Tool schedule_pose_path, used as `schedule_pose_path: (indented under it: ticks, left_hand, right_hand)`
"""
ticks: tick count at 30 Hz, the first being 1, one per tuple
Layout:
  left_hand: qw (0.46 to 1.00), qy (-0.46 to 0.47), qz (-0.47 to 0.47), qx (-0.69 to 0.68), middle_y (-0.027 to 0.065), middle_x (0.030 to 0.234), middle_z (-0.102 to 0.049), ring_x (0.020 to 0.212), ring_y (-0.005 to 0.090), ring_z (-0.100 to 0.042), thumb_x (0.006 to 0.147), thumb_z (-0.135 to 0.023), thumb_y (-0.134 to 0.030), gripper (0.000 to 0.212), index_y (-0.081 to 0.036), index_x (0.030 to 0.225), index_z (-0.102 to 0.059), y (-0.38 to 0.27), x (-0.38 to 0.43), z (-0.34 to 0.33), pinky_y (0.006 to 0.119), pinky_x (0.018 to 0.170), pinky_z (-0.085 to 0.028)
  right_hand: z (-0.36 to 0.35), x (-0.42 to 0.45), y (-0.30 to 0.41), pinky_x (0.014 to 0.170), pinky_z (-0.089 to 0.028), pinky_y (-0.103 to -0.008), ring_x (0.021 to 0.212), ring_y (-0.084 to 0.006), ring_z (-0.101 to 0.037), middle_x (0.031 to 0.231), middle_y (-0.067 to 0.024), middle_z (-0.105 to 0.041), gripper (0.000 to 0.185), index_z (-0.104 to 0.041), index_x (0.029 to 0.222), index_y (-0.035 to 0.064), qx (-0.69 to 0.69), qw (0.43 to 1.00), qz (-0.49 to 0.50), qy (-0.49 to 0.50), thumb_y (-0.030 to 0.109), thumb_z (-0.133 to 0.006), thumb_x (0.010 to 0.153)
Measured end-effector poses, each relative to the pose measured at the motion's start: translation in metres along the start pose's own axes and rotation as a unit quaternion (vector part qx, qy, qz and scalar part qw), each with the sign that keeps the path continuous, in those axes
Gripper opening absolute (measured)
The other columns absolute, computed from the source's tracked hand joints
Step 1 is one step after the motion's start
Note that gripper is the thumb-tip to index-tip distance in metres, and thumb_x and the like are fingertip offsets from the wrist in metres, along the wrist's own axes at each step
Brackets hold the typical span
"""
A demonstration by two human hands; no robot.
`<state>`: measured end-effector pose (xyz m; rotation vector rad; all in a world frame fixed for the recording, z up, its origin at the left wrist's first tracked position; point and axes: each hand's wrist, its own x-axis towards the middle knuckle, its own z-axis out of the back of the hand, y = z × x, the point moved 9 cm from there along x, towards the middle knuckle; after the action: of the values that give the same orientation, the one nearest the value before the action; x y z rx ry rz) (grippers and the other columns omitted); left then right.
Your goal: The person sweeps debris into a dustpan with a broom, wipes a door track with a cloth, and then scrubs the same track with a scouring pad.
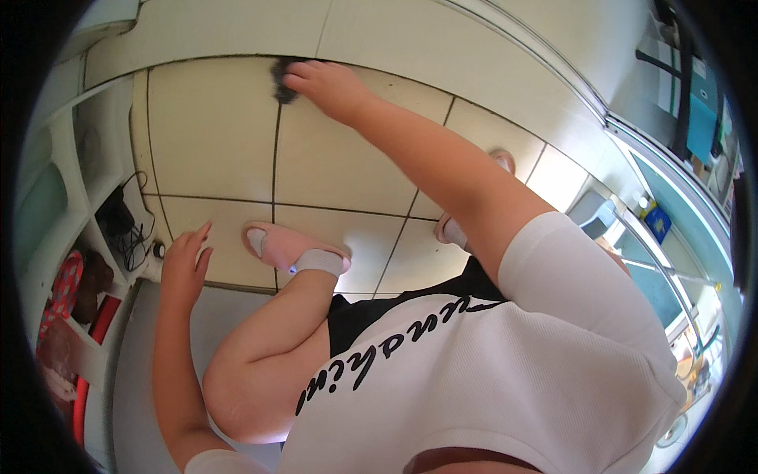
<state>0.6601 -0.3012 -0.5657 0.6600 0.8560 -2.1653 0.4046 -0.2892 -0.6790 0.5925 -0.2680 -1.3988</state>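
At the foot of the pale wall, my right hand (328, 89) is on a dark, fuzzy-edged pad or brush (285, 83). The fingers curl over it and cover part of it, and its exact kind is blurred. It rests on the cream floor tiles (213, 130), over the upper end of a dark grout line. My left hand (186, 255) hangs in the air with its fingers apart, holding nothing. Nearest to that hand are a white shelf unit (89, 210) and a small round black object (158, 249).
Black cables (131, 246) spill from the shelf unit, near a red patterned cloth (65, 284). My foot in a pink slipper (284, 244) stands between my arms. A metal sliding-door track (651, 145) runs along the right, with a teal box (702, 124) beyond.
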Motion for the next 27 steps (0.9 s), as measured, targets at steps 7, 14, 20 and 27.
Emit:
schedule_pose_path:
  ticks: [7,14,20,27]
  left_hand:
    - [0.996,-0.062,-0.044,0.041,0.0110,0.092,-0.054,0.086,0.0290,-0.051,0.073,-0.057,-0.001,0.038,-0.008,0.110,-0.052,0.004,0.030,0.010,0.036,0.074,-0.041]
    - [0.935,-0.106,-0.299,0.158,0.0102,0.110,-0.051,0.102,0.0307,-0.047,0.069,-0.059,0.004,0.048,-0.010,0.113,-0.049,-0.132,0.132,0.063,0.037,0.084,-0.038]
    - [0.923,-0.241,-0.254,0.156,0.0093,0.115,-0.050,0.110,0.0305,-0.042,0.071,-0.063,-0.006,0.053,-0.012,0.120,-0.045,-0.141,0.191,0.106,0.039,0.090,-0.035]
    - [0.921,-0.155,-0.130,0.333,0.0146,0.126,-0.039,0.117,0.0352,-0.033,0.065,-0.071,-0.026,0.085,-0.009,0.132,-0.021,-0.144,0.226,0.051,0.047,0.096,-0.028]
  right_hand:
    - [0.004,-0.154,-0.088,0.088,-0.041,-0.0355,0.104,-0.0266,-0.049,0.114,-0.0093,-0.051,0.032,-0.046,0.109,0.0081,0.036,0.995,-0.084,-0.034,0.004,-0.046,0.077]
    - [0.018,-0.037,-0.025,0.076,-0.044,-0.0338,0.090,-0.0232,-0.052,0.097,-0.0056,-0.050,0.040,-0.045,0.115,0.0145,-0.002,0.988,-0.117,-0.102,0.007,-0.050,0.075]
    - [0.041,-0.224,-0.111,0.068,-0.046,-0.0327,0.080,-0.0238,-0.055,0.083,-0.0051,-0.055,0.021,-0.055,0.089,0.0108,-0.015,0.974,-0.171,-0.145,0.005,-0.051,0.070]
    - [0.022,-0.082,-0.040,0.074,-0.045,-0.0326,0.091,-0.0234,-0.052,0.100,-0.0024,-0.053,0.024,-0.051,0.094,0.0138,0.039,0.989,-0.076,-0.123,0.004,-0.050,0.072]
